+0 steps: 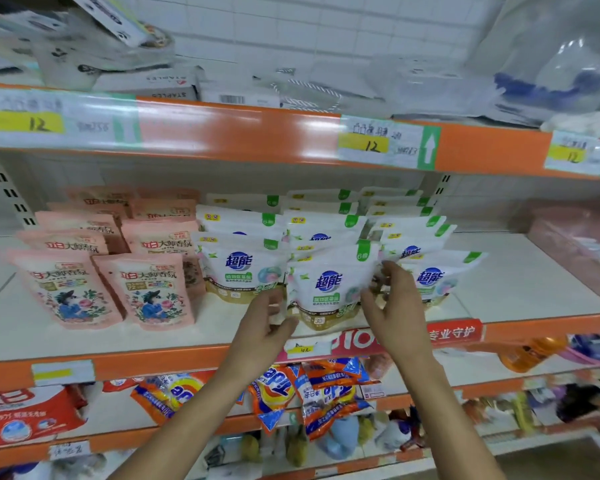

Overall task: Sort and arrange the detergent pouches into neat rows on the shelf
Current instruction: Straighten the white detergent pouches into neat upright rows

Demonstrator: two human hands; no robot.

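White detergent pouches with blue logos stand in three rows on the middle shelf (153,337). The front pouch of the middle row (329,285) sits near the shelf's front edge. My left hand (267,327) is at its lower left corner, fingers apart, touching or nearly touching it. My right hand (392,303) is at its right edge, fingers curled loosely against that edge. The left white row (241,268) and the right white row (430,275) flank it. Pink pouches (146,289) stand in two rows further left.
An orange-edged upper shelf (222,133) with price tags hangs overhead, loaded with boxes and bags. Pink packs (579,237) lie at the far right of the middle shelf. Below, orange detergent bags (305,389) crowd the lower shelf. Bare shelf surface lies right of the white rows.
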